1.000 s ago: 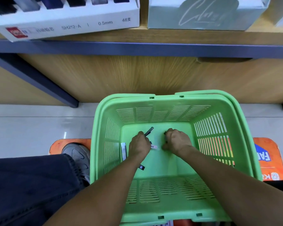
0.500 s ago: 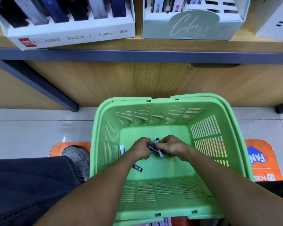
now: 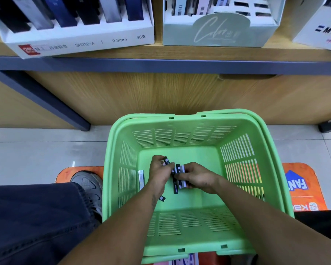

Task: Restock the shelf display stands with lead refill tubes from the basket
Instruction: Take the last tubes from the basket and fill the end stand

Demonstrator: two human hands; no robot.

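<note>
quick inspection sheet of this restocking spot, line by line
surface: pale tiled floor with an orange mat under the green basket
job's things: right hand grips a bundle of lead refill tubes; left hand pinches one tube; a loose white tube lies by the basket's left wall; white display stand and pale green display stand on the shelf
clutter: nothing seen
grippers: both hands inside the basket, fingers curled
cables: nothing seen
surroundings: grey shoe, dark trouser leg

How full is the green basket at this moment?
Nearly empty. The green basket shows mostly bare floor; a few tubes lie loose, and the left hand and right hand hold some more.
</note>
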